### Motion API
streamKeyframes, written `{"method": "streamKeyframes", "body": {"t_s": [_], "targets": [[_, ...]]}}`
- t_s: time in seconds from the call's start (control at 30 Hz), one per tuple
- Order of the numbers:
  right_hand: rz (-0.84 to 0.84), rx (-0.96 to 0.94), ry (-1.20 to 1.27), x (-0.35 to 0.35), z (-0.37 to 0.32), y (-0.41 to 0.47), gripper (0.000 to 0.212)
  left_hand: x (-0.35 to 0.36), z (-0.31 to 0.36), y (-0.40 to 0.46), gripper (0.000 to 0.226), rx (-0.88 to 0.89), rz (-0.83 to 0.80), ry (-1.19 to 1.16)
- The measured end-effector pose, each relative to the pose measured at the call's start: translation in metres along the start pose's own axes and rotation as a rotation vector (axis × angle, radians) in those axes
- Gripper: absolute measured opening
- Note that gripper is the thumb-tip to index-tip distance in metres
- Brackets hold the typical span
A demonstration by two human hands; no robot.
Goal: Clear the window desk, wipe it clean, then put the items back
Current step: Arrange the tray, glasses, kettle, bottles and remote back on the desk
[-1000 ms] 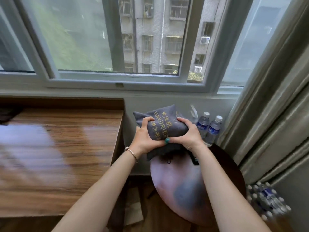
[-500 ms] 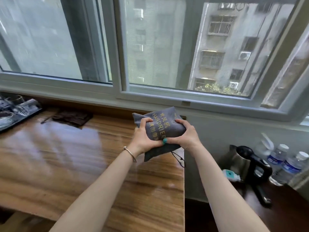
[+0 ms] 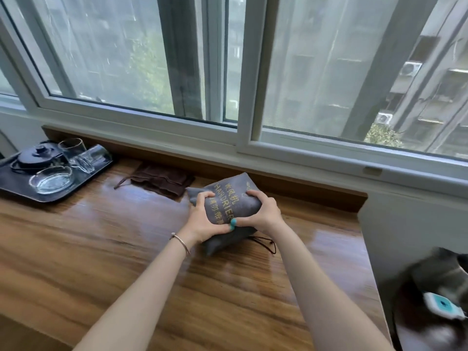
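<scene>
Both hands clamp a grey hairdryer bag over the wooden bench below the window, the left hand on its left side, the right hand on its right. A brown cloth lies just behind, a tea tray far left.

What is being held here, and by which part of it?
The grey hairdryer bag, gripped by its two sides: left hand on the left side, right hand on the right.
</scene>
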State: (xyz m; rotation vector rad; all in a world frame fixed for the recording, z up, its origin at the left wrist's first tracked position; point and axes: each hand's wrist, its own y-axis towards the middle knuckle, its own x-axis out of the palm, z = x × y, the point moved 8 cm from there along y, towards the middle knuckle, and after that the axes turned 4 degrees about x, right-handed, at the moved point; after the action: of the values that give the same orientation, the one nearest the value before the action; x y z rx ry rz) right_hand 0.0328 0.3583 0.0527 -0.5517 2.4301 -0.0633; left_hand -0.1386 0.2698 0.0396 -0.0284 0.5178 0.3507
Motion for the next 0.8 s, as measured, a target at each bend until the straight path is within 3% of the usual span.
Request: {"method": "streamKeyframes", "body": {"t_s": [0.2, 0.37, 0.8], "targets": [[-0.031, -0.021, -0.085, 0.035, -0.015, 0.027, 0.091, -0.017, -0.045, 0.004, 0.095, -0.047, -0.004, 0.004], [-0.043, 0.021, -0.075, 0.047, -0.007, 0.032, 0.089, -0.026, -0.051, 0.013, 0.092, -0.073, 0.015, 0.307], [0.026, -0.048, -0.083, 0.051, 0.01, 0.025, 0.091, -0.025, -0.051, 0.014, 0.094, -0.074, 0.04, 0.337]]}}
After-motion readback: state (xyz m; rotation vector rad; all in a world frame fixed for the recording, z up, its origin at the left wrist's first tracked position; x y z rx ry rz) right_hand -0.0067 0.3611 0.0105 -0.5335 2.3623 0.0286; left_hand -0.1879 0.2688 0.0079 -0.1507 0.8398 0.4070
